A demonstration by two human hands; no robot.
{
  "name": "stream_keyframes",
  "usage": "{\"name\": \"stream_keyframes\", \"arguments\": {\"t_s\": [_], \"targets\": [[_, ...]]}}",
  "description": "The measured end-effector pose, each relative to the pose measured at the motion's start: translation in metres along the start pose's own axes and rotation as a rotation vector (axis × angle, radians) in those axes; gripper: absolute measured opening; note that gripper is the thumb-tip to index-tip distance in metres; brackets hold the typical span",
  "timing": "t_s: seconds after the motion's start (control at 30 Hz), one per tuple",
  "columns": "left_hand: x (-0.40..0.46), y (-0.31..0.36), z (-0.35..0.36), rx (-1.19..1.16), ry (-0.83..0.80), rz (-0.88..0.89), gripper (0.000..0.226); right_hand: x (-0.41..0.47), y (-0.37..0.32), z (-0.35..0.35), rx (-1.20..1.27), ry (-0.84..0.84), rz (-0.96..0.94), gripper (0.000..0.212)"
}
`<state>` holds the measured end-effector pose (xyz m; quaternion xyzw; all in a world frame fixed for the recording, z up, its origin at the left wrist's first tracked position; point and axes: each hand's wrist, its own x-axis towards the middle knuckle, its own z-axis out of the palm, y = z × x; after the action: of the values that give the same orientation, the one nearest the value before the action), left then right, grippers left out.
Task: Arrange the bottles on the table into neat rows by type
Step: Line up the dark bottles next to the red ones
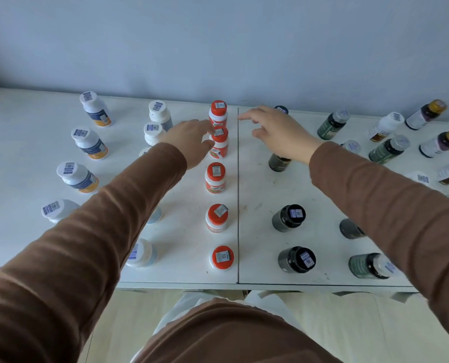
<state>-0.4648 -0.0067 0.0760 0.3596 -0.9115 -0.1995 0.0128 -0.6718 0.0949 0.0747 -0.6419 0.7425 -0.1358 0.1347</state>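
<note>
Several red-capped white bottles stand in a column down the middle of the white table [257,184]. My left hand [190,142] grips the second one from the back [219,142], its fingers and thumb around the cap and neck. My right hand [278,134] hovers with loosely spread fingers just right of the table seam, holding nothing, above a dark bottle [279,162]. White-capped bottles with blue-orange labels [90,142] form a column at the left. More white bottles [154,132] stand beside my left arm. Black-capped dark bottles [288,217] line up to the right.
Green bottles with silver caps [333,124], white bottles [386,125] and small gold-capped purple bottles [426,113] stand at the far right. A seam [238,195] splits the tabletop. The wall runs right behind the table. The front edge is near my body.
</note>
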Motion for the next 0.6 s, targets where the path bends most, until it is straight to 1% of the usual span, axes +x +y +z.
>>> {"name": "stream_keyframes", "arguments": {"t_s": [0.1,0.2,0.3,0.4,0.5,0.6], "targets": [[0.003,0.025,0.001,-0.007,0.006,0.024,0.033,-0.018,0.028,-0.021,-0.027,0.005,0.025,0.038],[0.006,0.055,0.007,-0.020,-0.009,0.028,0.034,-0.035,0.054,-0.033,-0.067,-0.061,0.025,0.033],[0.012,0.079,0.021,-0.014,-0.024,0.024,0.033,-0.047,0.074,-0.031,-0.080,-0.160,0.002,0.041],[0.020,0.096,0.038,0.015,-0.087,-0.005,0.034,-0.054,0.086,-0.020,-0.096,-0.223,-0.058,0.048],[0.027,0.113,0.056,0.044,-0.151,-0.072,0.035,-0.052,0.092,-0.008,-0.113,-0.199,-0.117,0.048],[0.029,0.125,0.071,0.034,-0.178,-0.146,0.034,-0.046,0.096,-0.006,-0.098,-0.166,-0.134,0.043]]}}
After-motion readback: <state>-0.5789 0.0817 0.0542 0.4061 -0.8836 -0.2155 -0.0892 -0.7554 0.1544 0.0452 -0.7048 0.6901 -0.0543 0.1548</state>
